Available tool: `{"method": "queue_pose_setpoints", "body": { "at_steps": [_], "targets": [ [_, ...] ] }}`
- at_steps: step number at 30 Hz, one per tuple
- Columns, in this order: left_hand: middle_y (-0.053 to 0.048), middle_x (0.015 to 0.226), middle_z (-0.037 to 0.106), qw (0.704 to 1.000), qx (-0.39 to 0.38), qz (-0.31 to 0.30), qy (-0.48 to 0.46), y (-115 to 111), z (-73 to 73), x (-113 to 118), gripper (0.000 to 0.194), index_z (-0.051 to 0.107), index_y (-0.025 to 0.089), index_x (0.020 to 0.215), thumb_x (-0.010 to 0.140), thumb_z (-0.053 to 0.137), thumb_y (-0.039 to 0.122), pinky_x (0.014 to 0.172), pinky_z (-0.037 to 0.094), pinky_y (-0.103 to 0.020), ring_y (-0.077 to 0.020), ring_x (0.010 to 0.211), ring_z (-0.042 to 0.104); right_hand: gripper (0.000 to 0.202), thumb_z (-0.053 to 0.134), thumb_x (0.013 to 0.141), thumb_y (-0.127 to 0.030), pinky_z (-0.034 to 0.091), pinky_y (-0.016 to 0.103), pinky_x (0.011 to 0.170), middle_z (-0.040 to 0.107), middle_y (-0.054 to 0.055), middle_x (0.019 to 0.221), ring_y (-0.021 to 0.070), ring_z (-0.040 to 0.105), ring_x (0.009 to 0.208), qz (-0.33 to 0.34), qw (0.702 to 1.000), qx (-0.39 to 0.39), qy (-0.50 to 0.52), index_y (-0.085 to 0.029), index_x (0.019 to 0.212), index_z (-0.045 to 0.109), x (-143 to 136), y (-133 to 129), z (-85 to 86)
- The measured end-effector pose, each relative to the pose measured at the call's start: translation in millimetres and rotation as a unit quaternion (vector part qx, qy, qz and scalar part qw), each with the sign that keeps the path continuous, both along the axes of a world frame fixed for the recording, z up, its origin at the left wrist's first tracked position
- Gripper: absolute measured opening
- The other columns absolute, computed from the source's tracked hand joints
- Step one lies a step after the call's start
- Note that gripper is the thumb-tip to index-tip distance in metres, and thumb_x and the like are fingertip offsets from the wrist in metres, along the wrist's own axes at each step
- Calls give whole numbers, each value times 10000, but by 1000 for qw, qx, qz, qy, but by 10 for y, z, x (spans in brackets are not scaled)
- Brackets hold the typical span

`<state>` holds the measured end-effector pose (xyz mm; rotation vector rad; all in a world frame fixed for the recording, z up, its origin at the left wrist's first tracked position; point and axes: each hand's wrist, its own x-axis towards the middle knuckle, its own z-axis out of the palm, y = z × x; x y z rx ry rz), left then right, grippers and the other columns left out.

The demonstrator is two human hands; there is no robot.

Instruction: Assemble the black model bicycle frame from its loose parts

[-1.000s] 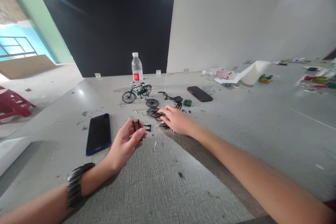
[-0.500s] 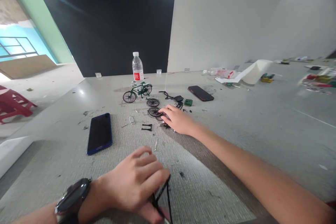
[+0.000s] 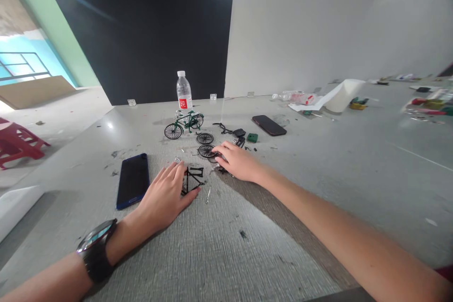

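My left hand (image 3: 165, 194) lies palm down on the grey table (image 3: 318, 170), fingers spread and stretched out. A black model bicycle frame (image 3: 191, 180) lies on the table between its index finger and thumb, touching the fingertips. My right hand (image 3: 238, 161) rests palm down further back, its fingertips at a loose black spoked wheel (image 3: 206, 151); small parts lie under its edge. A second loose wheel (image 3: 205, 138) lies just behind. A finished green model bicycle (image 3: 184, 124) stands beyond them.
A blue phone (image 3: 133, 180) lies left of my left hand, a dark phone (image 3: 269, 125) at the back right. A water bottle (image 3: 184, 92) stands behind the model. Small black and green parts (image 3: 252, 138), a pin (image 3: 208, 194), and clutter at the far right (image 3: 339, 96).
My left hand carried the black frame close to me, then moved it back out and laid it on the table, fingers now flat. My right hand has stayed put.
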<state>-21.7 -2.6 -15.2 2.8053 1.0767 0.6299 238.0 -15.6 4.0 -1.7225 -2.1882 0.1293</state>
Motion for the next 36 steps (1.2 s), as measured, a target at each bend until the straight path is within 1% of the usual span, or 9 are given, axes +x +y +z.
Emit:
{"method": "queue_pose_setpoints", "body": {
  "at_steps": [3, 6, 10, 15, 21, 25, 28, 31, 36],
  "targets": [
    [-239, 1367, 567, 1000, -9, -22, 11, -25, 34, 5, 561, 438, 115, 1357, 965, 504, 511, 1061, 452, -556, -374, 1312, 516, 367, 398, 989, -313, 450, 353, 704, 626, 143, 1188, 222, 635, 841, 3, 1000, 13, -6, -190, 1253, 620, -8, -8, 16],
    [-224, 1330, 590, 999, -28, -41, 21, -45, 86, 16, 531, 455, 106, 1322, 961, 515, 491, 1050, 473, -530, -359, 1297, 529, 353, 412, 983, -291, 460, 363, 736, 622, 146, 1190, 233, 636, 881, 11, 999, 49, -19, -183, 1248, 619, -30, -15, 45],
    [-173, 1177, 645, 997, -67, -41, 9, -49, 126, 31, 440, 476, 134, 1237, 967, 500, 481, 908, 553, -482, -325, 1111, 640, 339, 400, 995, -262, 472, 373, 788, 627, 131, 1163, 228, 629, 902, 36, 995, 90, -31, -181, 1226, 635, -106, -38, 88],
    [-154, 1089, 644, 995, -85, -46, -15, -54, 123, 35, 411, 460, 141, 1207, 970, 492, 475, 876, 543, -481, -314, 1053, 641, 332, 380, 1022, -250, 468, 365, 839, 639, 109, 1101, 221, 607, 974, 93, 988, 118, -25, -181, 1183, 662, -278, -102, 114],
    [-96, 940, 665, 992, -108, -51, -46, -86, 142, 26, 308, 451, 181, 1099, 964, 493, 454, 697, 535, -410, -272, 841, 662, 289, 403, 1018, -223, 465, 351, 824, 623, 113, 1088, 210, 588, 957, 147, 983, 104, -26, -168, 1175, 640, -443, -147, 53],
    [-81, 918, 663, 992, -104, -46, -55, -94, 150, 26, 291, 449, 197, 1058, 951, 520, 459, 690, 518, -401, -269, 825, 657, 257, 431, 993, -170, 460, 341, 797, 622, 108, 1071, 198, 584, 919, 155, 983, 90, -30, -166, 1148, 636, -475, -146, -3],
    [-71, 923, 651, 990, -111, -42, -71, -95, 151, 30, 280, 452, 204, 1048, 946, 531, 453, 713, 510, -399, -255, 833, 645, 248, 440, 1012, -236, 456, 360, 825, 619, 114, 1080, 210, 570, 943, 162, 982, 96, -27, -173, 1152, 635, -492, -155, -9],
    [-57, 896, 644, 987, -130, -42, -88, -96, 157, 34, 270, 452, 207, 1043, 941, 538, 442, 687, 502, -378, -231, 786, 632, 245, 501, 996, -303, 452, 366, 823, 613, 113, 1062, 223, 557, 944, 161, 982, 93, -29, -179, 1159, 637, -507, -164, -7],
    [-85, 958, 665, 982, -156, -51, -94, -106, 173, 30, 294, 460, 200, 1083, 927, 541, 435, 725, 514, -395, -246, 848, 646, 239, 452, 1018, -273, 439, 347, 821, 611, 98, 1031, 214, 550, 943, 119, 989, 82, -30, -195, 1093, 665, -480, -138, -32]
  ]
}}
